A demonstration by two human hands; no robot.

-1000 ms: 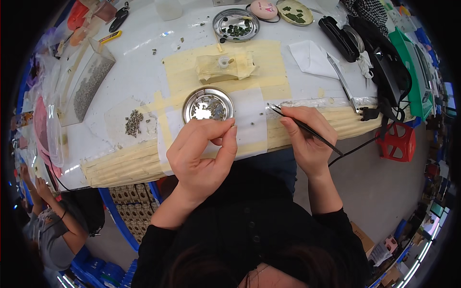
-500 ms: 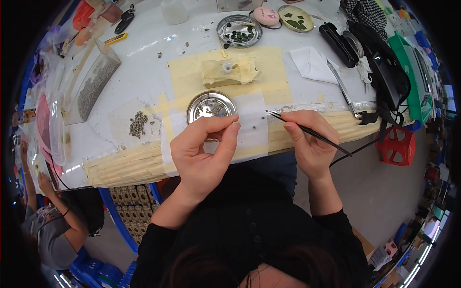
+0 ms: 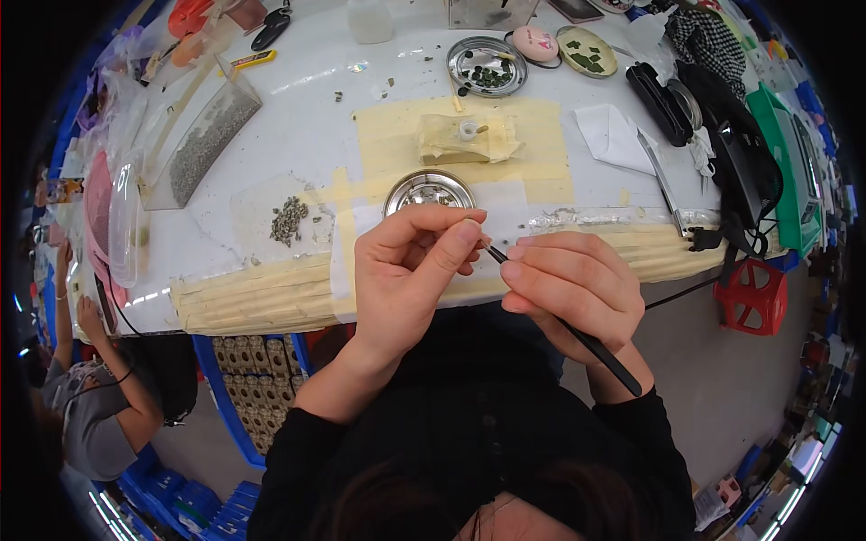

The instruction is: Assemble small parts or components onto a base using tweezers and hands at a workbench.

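My left hand (image 3: pixel 406 275) is closed, thumb and forefinger pinched together; whatever is between them is too small to name. Black tweezers (image 3: pixel 602 350) lie in the grip of my right hand (image 3: pixel 577 284), their tips meeting the left fingertips. Just beyond the hands, a round metal dish (image 3: pixel 431 174) holds small grey pieces and is partly hidden by my left fingers. Behind it sits a tape-covered block (image 3: pixel 442 144) with a small whitish cup (image 3: pixel 468 131) on top. A pile of small grey pieces (image 3: pixel 289 221) lies to the left.
Dark green pieces fill part of a metal plate (image 3: pixel 460 54) and a pale round dish (image 3: pixel 568 41) at the back. A clear bin (image 3: pixel 212 135) of grey granules stands left. A knife-like metal tool (image 3: pixel 661 180) and red stool (image 3: pixel 750 298) are right. Another person (image 3: pixel 99 424) works at far left.
My right hand has moved left, bringing the tweezers to my left fingertips. The view has shifted, so the table things appear farther right.
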